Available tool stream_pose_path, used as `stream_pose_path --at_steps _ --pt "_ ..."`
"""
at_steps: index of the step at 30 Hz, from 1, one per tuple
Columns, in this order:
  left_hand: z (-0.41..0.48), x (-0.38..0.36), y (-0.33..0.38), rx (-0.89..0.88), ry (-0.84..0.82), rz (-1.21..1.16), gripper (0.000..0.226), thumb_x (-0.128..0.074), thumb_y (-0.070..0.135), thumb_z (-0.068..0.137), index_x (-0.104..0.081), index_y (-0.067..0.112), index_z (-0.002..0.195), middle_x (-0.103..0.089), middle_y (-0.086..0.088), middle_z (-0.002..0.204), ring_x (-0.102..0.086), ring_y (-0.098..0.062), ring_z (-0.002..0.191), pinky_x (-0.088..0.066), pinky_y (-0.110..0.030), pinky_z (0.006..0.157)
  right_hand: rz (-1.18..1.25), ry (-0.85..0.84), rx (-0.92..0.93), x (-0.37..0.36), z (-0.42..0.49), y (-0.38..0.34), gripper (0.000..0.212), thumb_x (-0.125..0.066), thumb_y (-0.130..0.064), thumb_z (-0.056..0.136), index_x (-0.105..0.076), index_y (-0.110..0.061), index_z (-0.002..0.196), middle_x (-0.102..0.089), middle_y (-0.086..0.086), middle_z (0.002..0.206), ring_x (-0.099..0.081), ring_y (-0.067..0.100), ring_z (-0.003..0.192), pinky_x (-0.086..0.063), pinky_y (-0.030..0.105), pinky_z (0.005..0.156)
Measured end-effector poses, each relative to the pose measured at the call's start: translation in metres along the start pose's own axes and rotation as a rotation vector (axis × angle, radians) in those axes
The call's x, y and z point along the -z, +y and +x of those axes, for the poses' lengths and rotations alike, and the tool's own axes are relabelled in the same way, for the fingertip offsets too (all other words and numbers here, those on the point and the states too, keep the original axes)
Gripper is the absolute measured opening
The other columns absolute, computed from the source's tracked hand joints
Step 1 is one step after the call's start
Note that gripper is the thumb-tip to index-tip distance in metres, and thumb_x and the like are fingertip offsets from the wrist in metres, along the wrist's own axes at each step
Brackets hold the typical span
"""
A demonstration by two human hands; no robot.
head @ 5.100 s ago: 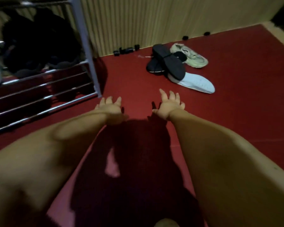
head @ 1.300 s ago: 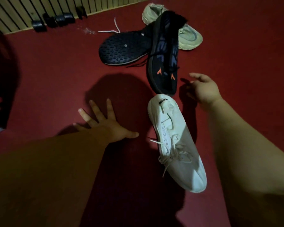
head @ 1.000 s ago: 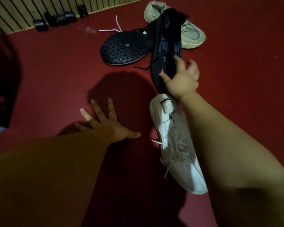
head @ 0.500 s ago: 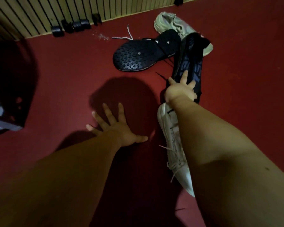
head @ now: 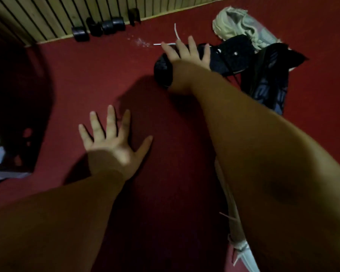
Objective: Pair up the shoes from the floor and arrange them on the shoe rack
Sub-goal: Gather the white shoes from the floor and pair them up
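Your right hand (head: 185, 54) has let go of the dark blue shoe (head: 267, 83), which now lies on the floor (head: 86, 75). The hand has moved to the upturned black shoe (head: 232, 57) beside it, grip open, fingers straight across the sole. Your left hand (head: 114, 142) stays flat on the floor, fingers spread.

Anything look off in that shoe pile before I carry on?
Yes. The black shoe under the right hand seems to lie sole-up, the dark blue-patterned shoe beside it is tipped on its side, and the beige shoe is partly hidden behind them. A stray white lace and pale specks lie on the red floor.
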State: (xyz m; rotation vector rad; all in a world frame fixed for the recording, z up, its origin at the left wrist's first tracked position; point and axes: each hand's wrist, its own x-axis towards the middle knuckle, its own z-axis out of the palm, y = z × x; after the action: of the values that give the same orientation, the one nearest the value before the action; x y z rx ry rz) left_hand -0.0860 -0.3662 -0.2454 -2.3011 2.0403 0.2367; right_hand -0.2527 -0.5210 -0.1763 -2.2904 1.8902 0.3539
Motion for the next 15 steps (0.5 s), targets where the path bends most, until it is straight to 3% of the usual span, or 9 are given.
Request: stream_pose_path --at_steps 3,6,9,15 --pt "0.0 -0.001 0.001 0.005 -0.002 0.018 0.088 -0.005 0.081 0.075 -0.003 0.036 0.15 0.002 0.001 0.16 0.006 -0.035 0.145 0.005 -0.056 0.114 -0.12 -0.116 0.004 0.014 0.025 -0.006 0.103 -0.07 -0.036 0.08 0.006 -0.03 0.149 0.005 0.009 0.159 0.013 0.031 0.144 0.009 0.062 0.111" --pt "0.0 0.0 0.001 0.009 -0.001 0.033 0.089 -0.005 0.081 0.075 -0.005 0.035 0.15 0.001 0.0 0.16 0.004 -0.035 0.145 0.003 -0.056 0.114 -0.156 -0.126 0.015 0.019 0.028 -0.009 0.103 -0.076 -0.048 0.07 -0.014 -0.025 0.149 -0.013 0.012 0.155 -0.008 0.035 0.143 0.003 0.062 0.112" --pt "0.0 -0.001 0.001 0.008 0.008 0.028 0.088 -0.007 0.081 0.075 -0.01 0.034 0.15 -0.003 -0.001 0.16 0.002 -0.036 0.145 0.002 -0.057 0.114 -0.149 0.003 0.03 0.012 0.016 -0.012 0.093 -0.077 -0.042 0.07 -0.026 -0.023 0.145 -0.019 0.012 0.152 -0.017 0.036 0.139 0.0 0.059 0.113" --pt "-0.001 -0.002 0.001 -0.004 0.038 -0.011 0.088 -0.011 0.082 0.077 -0.014 0.032 0.15 -0.008 -0.003 0.159 -0.001 -0.037 0.145 0.002 -0.057 0.114 -0.078 0.316 0.039 -0.023 -0.037 -0.001 0.069 -0.064 -0.029 0.082 -0.033 -0.023 0.142 -0.023 0.011 0.151 -0.01 0.033 0.144 0.005 0.059 0.111"
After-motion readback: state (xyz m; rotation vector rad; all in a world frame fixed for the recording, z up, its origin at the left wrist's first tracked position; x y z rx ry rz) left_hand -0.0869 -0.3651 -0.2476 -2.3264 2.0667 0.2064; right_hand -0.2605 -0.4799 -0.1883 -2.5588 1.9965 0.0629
